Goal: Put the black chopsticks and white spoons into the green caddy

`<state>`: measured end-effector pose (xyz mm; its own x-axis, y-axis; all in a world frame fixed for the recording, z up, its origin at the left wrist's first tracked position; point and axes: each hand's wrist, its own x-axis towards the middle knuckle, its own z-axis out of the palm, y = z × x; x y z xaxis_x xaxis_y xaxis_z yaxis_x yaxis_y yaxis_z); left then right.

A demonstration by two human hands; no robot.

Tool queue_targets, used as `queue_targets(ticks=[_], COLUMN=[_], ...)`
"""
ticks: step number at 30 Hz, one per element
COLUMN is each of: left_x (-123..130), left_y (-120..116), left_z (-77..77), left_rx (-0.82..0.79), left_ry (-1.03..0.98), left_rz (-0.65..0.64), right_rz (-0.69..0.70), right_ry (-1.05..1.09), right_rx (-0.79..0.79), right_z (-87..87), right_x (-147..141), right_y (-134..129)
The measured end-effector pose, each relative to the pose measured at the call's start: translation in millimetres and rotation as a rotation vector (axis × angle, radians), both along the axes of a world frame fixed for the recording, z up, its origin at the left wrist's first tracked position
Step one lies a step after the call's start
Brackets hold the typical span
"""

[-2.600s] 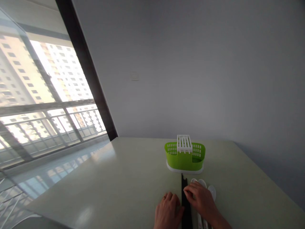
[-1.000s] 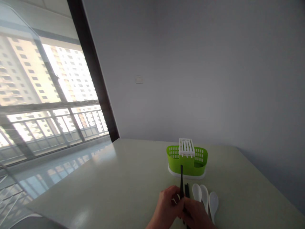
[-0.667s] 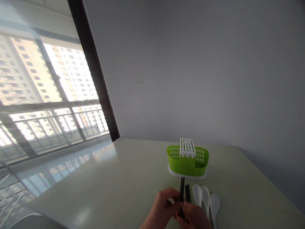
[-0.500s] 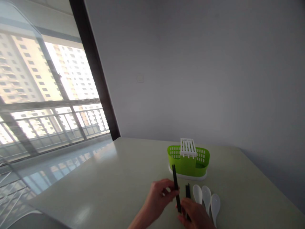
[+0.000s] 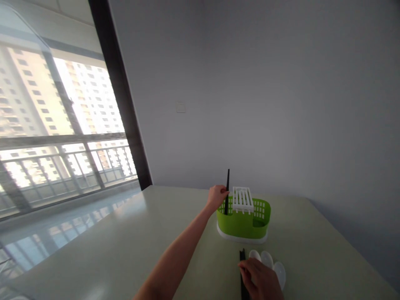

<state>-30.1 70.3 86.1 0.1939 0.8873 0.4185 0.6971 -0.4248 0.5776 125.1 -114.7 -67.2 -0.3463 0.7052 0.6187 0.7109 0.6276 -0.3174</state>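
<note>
Black chopsticks (image 5: 228,183) stand nearly upright in the fingers of my left hand (image 5: 218,195), their lower end inside the left compartment of the green basket (image 5: 242,225). A white slatted rack (image 5: 243,199) sits across the basket's middle. My right hand (image 5: 261,278) is low in the view, fingers pinched together beside more black chopsticks (image 5: 242,266) on the table; whether it grips anything is hidden. White spoons (image 5: 280,273) lie partly beneath and behind that hand.
The pale table (image 5: 125,241) reaches back to a grey wall (image 5: 265,104). On the left, a dark frame (image 5: 125,91) borders a glazed balcony with a railing.
My left hand has carried its chopsticks forward and up from in front of the basket into the left compartment. My right hand has let those chopsticks go and shifted slightly right.
</note>
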Motion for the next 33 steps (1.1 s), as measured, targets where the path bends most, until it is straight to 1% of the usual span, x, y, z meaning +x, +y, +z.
queue_targets(ticks=[3,7,12,15,17,19,21,22,23,25,27,29,31,33], left_x=[9,13,13,13,10,4,-4,-8,-13,-19,-22,-22,-20,-18], left_y=[10,13,11,7,1,-11,-31,-43,-58,-91,-124,-153,-175,-186], left_z=[-13.4,-21.4,-23.4,-18.7,-12.6,-6.7,-6.1,-9.3,-15.5,-36.4,-65.1,-94.2,-116.6,-129.0], left_rx=[-0.024,-0.041,-0.018,-0.006,0.007,0.033,0.073,0.086,0.085,0.029,-0.073,-0.149,-0.217,-0.269], left_ry=[0.068,0.152,0.22,0.238,0.233,0.216,0.17,0.137,0.105,0.069,0.11,0.196,0.292,0.373], left_rz=[-0.003,-0.024,-0.021,0.004,0.03,0.069,0.122,0.147,0.165,0.167,0.118,0.035,-0.039,-0.079], right_rz=[0.006,-0.006,-0.008,-0.006,-0.006,-0.016,-0.036,-0.049,-0.061,-0.089,-0.112,-0.125,-0.14,-0.16], right_ry=[-0.001,0.023,0.046,0.042,0.05,0.082,0.137,0.173,0.209,0.281,0.331,0.351,0.351,0.338], right_rx=[-0.004,-0.039,-0.076,-0.089,-0.099,-0.108,-0.117,-0.126,-0.139,-0.182,-0.228,-0.248,-0.244,-0.238], right_z=[-3.0,-0.7,5.7,6.3,5.6,5.3,6.2,7.2,8.6,11.7,14.8,17.2,18.7,19.3], right_x=[-1,-3,-6,-5,-4,-2,0,1,2,4,6,8,10,12], right_y=[1,-3,-8,-6,-5,-3,-2,-2,-3,-4,-5,-6,-6,-5])
